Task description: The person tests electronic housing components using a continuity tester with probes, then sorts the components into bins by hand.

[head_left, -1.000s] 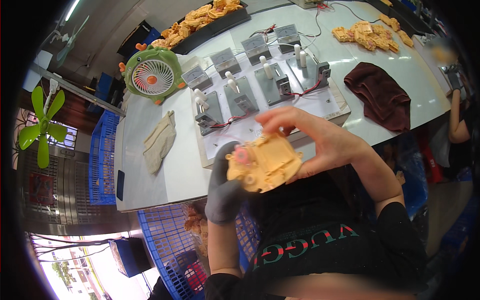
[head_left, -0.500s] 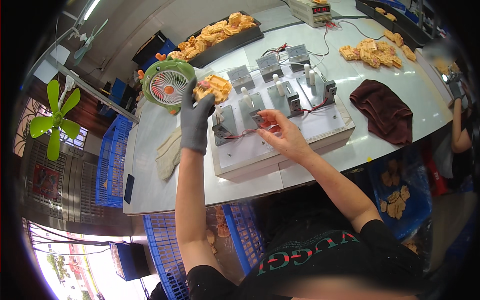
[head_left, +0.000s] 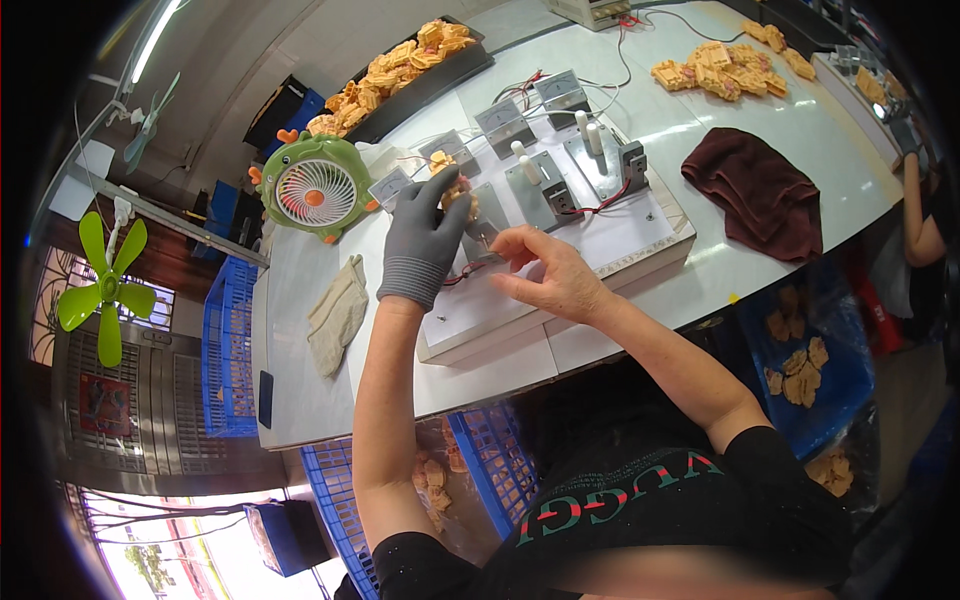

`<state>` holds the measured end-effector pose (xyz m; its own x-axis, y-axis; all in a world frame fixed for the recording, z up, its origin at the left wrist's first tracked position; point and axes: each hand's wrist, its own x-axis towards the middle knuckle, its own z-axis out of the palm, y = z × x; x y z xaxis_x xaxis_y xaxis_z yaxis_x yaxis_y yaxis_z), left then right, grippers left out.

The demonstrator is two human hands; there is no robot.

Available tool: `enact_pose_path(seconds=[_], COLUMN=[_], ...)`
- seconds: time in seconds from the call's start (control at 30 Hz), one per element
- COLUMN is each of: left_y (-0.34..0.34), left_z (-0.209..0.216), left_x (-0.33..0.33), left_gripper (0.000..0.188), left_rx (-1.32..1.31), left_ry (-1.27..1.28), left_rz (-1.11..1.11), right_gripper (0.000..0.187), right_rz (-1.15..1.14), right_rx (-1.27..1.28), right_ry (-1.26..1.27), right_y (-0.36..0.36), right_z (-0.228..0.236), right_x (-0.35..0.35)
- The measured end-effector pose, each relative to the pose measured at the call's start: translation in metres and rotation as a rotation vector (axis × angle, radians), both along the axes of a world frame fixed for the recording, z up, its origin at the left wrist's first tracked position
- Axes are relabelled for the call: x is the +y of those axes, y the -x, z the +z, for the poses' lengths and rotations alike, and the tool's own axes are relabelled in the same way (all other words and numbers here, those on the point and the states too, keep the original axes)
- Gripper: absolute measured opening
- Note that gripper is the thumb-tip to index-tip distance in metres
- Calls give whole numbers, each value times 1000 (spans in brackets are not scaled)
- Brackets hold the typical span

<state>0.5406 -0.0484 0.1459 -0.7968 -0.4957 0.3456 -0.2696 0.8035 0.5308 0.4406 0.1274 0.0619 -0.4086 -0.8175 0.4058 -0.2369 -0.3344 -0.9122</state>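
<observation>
My left hand (head_left: 422,245), in a grey glove, grips a yellow-orange plastic part (head_left: 442,161) over the left side of a white test board (head_left: 625,243). The glove hides most of that part. Bare and beside it, my right hand (head_left: 560,278) has thumb and fingers apart, just in front of a grey metal fixture (head_left: 487,212). On the board stand several such fixtures with white upright handles (head_left: 528,162) and red and black wires. Behind them is a row of analog panel meters (head_left: 505,128). The left fixture is largely covered by my left hand.
A green animal-shaped fan (head_left: 318,190) stands left of the board, near a pale cloth (head_left: 338,318). A dark tray (head_left: 425,92) heaped with yellow-orange parts lies behind. To the right are a loose pile of parts (head_left: 722,72) and a maroon cloth (head_left: 755,195). Blue crates (head_left: 345,500) stand below the table edge.
My left hand has brought the plastic part down from beside the fan to the left fixtures. My right hand has drawn slightly off the fixture, fingers spreading. The view has shifted a little.
</observation>
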Motion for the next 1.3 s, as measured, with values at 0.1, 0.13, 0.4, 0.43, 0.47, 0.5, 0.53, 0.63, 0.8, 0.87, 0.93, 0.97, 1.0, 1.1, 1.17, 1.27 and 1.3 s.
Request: enact_pose_path(seconds=[0.1, 0.13, 0.4, 0.43, 0.47, 0.5, 0.53, 0.63, 0.8, 0.87, 0.93, 0.97, 1.0, 1.1, 1.17, 1.27, 1.3], left_y=[-1, -2, -34, -42, -50, -58, -64, -78, -85, -80, -86, -92, -92, -98, -101, -91, -89], left_z=[-1, -1, 13, 13, 11, 7, -2, -49, -163, -201, -237, -247, -254, -256, -245, -228, -225], left_x=[-4, -5, -19, -27, -36, -46, -56, -90, -190, -248, -277, -283, -286, -270, -253, -238, -236], left_gripper=[45, 45, 46, 46, 46, 46, 45, 50, 57, 51, 48, 48, 48, 46, 44, 41, 40], left_rx=[-179, -252, 156, 196, 265, 296, 309, 542, 712, 575, 439, 345, 317, 349, 298, 217, 228], left_ry=[105, 119, 37, 5, 13, -38, -101, -484, -860, -780, -511, -280, -246, -18, 40, 229, 211], left_rz=[42, 50, 67, 128, 134, 199, 285, 386, 363, 171, 158, 149, 223, 184, 202, 226, 222], right_gripper=[45, 45, 33, 30, 27, 26, 25, 18, 12, 11, 13, 13, 12, 11, 9, 9, 10], right_rz=[0, 2, -152, -138, -126, -125, -130, -224, -232, -243, -266, -282, -294, -306, -313, -296, -298], right_rx=[-12, -7, 49, 95, 150, 241, 340, 650, 811, 779, 712, 722, 733, 747, 774, 781, 785], right_ry=[-12, -10, -3, -34, -28, -70, -74, -52, -68, 25, 19, 14, -20, -62, -77, -102, -105], right_y=[1, 1, -8, -7, -7, -6, -5, -4, -2, 0, -3, -4, -6, -9, -9, -9, -9], right_z=[0, 0, 11, 11, 10, 9, 6, -5, -23, -25, -25, -24, -22, -21, -20, -17, -16], right_x=[1, 0, 9, 14, 18, 19, 18, 7, -21, -22, -19, -17, -15, -10, -10, -10, -10])
